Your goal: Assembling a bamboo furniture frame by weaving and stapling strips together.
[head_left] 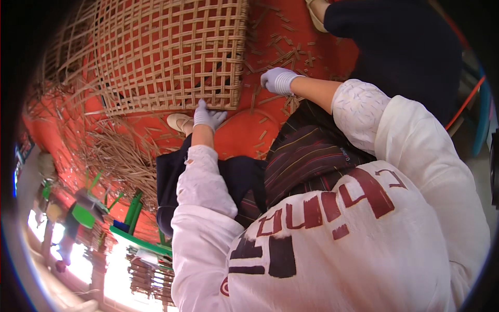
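An open-grid woven rattan panel (pixel 171 57) fills the upper left, its loose strands fanning out on the left side. At its near edge is my left hand (pixel 209 117) in a pale knit glove, fingers apart, one finger reaching up against the woven rim. My right hand (pixel 280 81), also gloved, is off to the right of the panel, apart from its corner. Its fingers are curled in; whatever they may hold is hidden.
Short cut strips (pixel 291 54) litter the red floor (pixel 239 138). A heap of long loose strands (pixel 125 156) lies to the left. My shoes (pixel 179 122) flank the work area. Green-edged furniture (pixel 140 240) stands at the lower left, and a blue curved object (pixel 483 119) at the far right.
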`<state>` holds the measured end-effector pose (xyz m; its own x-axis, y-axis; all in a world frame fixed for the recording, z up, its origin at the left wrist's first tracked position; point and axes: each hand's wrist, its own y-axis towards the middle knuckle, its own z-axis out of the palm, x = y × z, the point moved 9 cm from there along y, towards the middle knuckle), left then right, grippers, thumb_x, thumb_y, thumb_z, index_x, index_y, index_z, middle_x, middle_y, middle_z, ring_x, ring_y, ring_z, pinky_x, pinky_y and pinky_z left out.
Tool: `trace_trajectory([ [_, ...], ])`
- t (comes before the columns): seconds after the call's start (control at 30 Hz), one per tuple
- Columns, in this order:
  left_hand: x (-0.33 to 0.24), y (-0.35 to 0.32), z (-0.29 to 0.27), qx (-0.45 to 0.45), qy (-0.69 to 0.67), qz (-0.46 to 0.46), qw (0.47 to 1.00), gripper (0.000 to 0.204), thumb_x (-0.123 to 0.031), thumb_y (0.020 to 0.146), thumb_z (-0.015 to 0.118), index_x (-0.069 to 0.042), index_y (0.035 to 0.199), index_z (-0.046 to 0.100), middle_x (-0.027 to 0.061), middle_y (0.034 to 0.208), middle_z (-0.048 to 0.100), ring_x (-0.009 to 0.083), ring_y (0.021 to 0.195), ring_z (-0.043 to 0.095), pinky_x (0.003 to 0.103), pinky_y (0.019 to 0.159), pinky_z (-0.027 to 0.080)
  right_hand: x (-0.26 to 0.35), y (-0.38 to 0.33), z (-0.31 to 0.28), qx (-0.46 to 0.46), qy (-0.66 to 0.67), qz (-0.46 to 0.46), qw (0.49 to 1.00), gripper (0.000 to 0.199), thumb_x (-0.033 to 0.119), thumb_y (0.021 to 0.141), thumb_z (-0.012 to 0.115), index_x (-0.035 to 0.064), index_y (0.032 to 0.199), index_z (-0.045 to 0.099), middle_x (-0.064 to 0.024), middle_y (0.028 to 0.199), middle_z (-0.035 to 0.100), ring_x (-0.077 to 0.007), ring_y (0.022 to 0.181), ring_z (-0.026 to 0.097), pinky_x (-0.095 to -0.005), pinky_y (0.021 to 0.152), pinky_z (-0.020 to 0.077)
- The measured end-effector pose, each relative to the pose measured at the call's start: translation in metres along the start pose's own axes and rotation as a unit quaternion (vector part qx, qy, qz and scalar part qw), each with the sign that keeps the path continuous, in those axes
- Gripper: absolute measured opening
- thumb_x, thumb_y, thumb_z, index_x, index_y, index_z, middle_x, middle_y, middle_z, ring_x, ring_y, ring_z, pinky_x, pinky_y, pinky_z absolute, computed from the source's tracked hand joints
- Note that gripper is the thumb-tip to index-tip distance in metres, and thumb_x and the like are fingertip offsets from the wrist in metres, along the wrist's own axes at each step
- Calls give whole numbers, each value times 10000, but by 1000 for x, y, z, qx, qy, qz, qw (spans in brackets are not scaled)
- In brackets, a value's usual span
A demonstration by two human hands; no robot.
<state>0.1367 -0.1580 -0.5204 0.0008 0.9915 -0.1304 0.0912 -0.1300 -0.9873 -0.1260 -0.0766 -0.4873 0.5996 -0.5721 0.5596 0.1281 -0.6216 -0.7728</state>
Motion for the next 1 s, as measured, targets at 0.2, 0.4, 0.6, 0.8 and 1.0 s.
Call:
trace_trajectory([
  [0.2,-48,-31,-4,-75,55,23,995,681,-537,956,491,-158,1482,285,186,1572,211,440,1390,311,615,1063,356,10,10,-20,-59,55,-16,997,288,129,832,522,90,1043,714,-159,1050,697,-322,989,663,-407,872,516],
  [0.4,-143,-120,43,-59,122,162,977,637,-613,945,455,-91,1310,438,182,1269,523,383,1099,570,476,704,522,75,-13,-62,-207,235,-161,936,402,292,875,646,92,1222,615,-129,1195,647,-262,1073,629,-364,966,492],
  [0.6,-161,-153,71,-16,96,191,977,601,-619,934,480,-101,1238,482,154,1138,596,376,957,631,394,591,470,119,-40,-84,-266,269,-201,903,776,514,788,746,104,1386,467,-136,1302,564,-257,1142,582,-381,997,477],
  [0.8,-147,-151,83,-1,101,180,979,618,-638,932,460,-110,1252,483,141,1143,588,385,970,628,401,590,442,129,-53,-103,-328,240,-171,898,820,577,742,759,44,1315,518,-145,1224,599,-268,1124,586,-390,989,471],
  [1.0,-143,-155,84,-30,117,184,975,604,-634,938,451,-120,1254,478,140,1101,584,379,944,640,399,575,445,131,-61,-112,-365,140,-163,906,724,588,728,756,29,1158,588,-148,1082,617,-312,1030,597,-408,941,480],
])
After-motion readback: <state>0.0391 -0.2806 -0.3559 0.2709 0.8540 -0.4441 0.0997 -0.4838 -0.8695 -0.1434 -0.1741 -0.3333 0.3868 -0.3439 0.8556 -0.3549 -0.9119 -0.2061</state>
